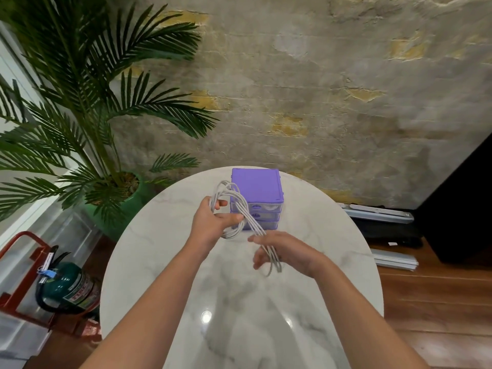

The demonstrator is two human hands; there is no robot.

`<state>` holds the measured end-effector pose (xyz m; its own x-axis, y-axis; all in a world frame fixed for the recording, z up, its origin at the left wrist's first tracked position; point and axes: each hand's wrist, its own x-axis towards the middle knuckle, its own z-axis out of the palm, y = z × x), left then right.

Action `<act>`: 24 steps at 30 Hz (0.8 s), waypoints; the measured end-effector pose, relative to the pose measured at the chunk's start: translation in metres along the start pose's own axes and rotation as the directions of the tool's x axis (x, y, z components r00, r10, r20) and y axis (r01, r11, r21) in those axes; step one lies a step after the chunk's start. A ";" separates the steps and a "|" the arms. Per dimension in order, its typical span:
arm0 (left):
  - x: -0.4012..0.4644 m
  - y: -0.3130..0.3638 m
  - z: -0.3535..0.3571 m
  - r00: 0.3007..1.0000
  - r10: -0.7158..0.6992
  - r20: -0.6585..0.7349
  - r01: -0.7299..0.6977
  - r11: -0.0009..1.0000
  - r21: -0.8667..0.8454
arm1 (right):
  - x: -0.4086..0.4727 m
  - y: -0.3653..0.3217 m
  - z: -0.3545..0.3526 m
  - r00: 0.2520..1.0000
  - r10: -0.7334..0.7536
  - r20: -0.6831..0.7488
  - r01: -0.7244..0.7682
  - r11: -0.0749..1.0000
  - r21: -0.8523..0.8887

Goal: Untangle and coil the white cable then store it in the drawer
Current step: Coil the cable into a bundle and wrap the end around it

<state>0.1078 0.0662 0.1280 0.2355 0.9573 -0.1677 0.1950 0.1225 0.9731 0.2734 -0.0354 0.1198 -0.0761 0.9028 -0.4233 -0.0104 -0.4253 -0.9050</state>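
Observation:
The white cable [246,213] hangs in several loops above the round marble table [165,262]. My left hand [210,222] grips the upper part of the bundle, fingers closed around the strands. From there the loops run down and right into my right hand [282,251], whose fingers curl around their lower end. Behind the cable, at the table's far edge, stands a small purple drawer unit [257,193] with three clear-fronted drawers, all of them pushed in.
A palm in a green pot [125,198] stands left of the table. A green fire extinguisher [72,286] in a red stand sits on the floor at lower left. Metal rails [380,213] and a black object lie on the floor at right.

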 end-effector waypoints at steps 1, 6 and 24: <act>-0.002 0.000 0.003 0.999 0.004 0.032 -0.004 1.000 0.004 | 0.003 -0.004 0.006 0.997 -0.046 -0.061 0.047 0.999 0.015; 0.002 0.000 0.010 0.998 0.037 -0.057 -0.032 0.995 0.091 | 0.018 -0.009 0.025 0.887 -0.245 -0.391 0.149 0.954 -0.259; -0.005 0.000 0.015 0.996 -0.061 0.070 0.065 0.996 -0.059 | 0.016 -0.001 0.021 0.923 -0.142 -0.357 0.165 0.986 0.034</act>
<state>0.1213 0.0573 0.1262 0.2889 0.9275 -0.2373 0.1532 0.1999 0.9678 0.2509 -0.0223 0.1150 0.2870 0.9169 -0.2775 -0.0569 -0.2728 -0.9604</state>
